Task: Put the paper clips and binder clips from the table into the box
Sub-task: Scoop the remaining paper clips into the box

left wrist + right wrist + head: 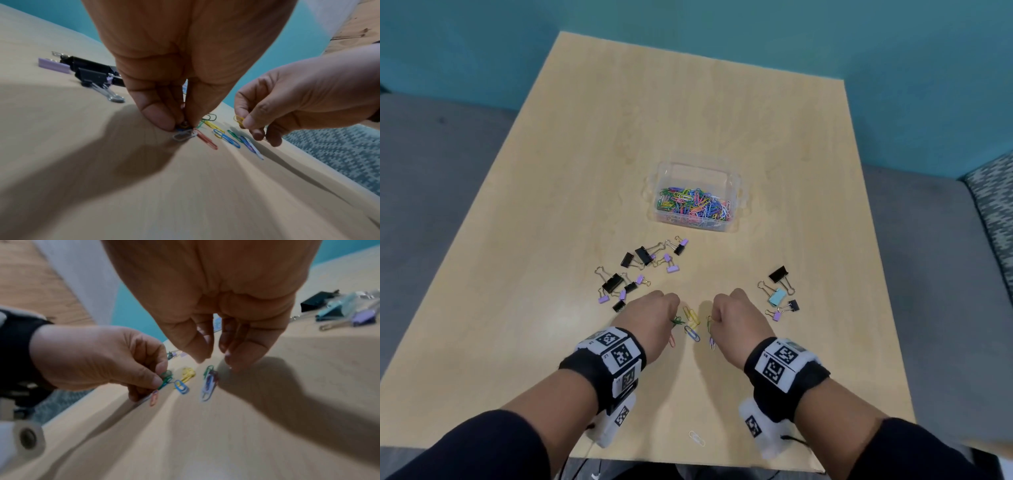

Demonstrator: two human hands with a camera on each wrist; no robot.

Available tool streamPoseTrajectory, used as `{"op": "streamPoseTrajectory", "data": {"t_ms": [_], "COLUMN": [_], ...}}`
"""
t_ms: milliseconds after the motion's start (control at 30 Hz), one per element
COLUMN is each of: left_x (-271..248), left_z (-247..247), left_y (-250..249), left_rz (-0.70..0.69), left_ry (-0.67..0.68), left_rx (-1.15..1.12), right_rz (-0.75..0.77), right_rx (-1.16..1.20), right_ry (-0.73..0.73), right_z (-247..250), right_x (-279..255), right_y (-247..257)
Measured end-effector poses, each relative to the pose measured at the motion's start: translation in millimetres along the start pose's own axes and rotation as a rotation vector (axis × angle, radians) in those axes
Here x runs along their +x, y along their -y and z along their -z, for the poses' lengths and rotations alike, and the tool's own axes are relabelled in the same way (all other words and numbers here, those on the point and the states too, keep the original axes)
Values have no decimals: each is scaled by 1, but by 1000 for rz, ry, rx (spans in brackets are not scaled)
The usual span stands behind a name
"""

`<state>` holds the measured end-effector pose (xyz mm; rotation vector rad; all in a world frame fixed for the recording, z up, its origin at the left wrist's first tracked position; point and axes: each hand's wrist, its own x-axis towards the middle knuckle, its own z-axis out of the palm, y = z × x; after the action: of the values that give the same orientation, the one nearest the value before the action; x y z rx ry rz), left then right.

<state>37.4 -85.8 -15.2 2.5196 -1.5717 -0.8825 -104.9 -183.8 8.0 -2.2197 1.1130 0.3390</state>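
Observation:
A clear plastic box (pixel 690 167) holding many coloured paper clips stands mid-table. Between my hands lie a few loose paper clips (pixel 692 322), yellow, blue and red, also seen as paper clips (pixel 226 138) and paper clips (pixel 207 386). My left hand (pixel 674 317) pinches a green paper clip (pixel 165 378) between thumb and finger, low over the table. My right hand (pixel 711 317) has its fingers curled and pinches a yellow paper clip (pixel 239 121). Black and purple binder clips (pixel 640 258) lie left of the hands, and another group of binder clips (pixel 779 287) lies to the right.
A white paper clip (pixel 697 438) lies alone near the table's front edge. The wooden table (pixel 585 171) has bare room behind and to both sides of the box. Grey seating surrounds it, with a patterned cushion (pixel 993 205) at the right.

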Motion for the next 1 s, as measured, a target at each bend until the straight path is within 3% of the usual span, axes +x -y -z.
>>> {"op": "streamPoseTrajectory", "data": {"t_ms": [133, 400, 633, 733, 833, 1000], "left_x": [-3, -12, 13, 27, 40, 82], "left_z": [-1, 2, 13, 20, 38, 102], "left_y": [-3, -20, -18, -11, -6, -7], "left_rz": [-10, 20, 55, 125, 213, 158], "left_ry": [-17, -36, -90, -89, -125, -263], "left_rx": [3, -5, -125, -269, -462, -613], "right_rz": [-34, 105, 161, 76, -75, -88], "right_rx": [-35, -111, -84, 32, 309, 500], "right_ry": [6, 36, 17, 10, -38, -205], "right_z": [-13, -13, 6, 16, 33, 88], "right_x": [-11, 3, 29, 43, 58, 99], "right_y": [9, 18, 18, 15, 8, 18]}}
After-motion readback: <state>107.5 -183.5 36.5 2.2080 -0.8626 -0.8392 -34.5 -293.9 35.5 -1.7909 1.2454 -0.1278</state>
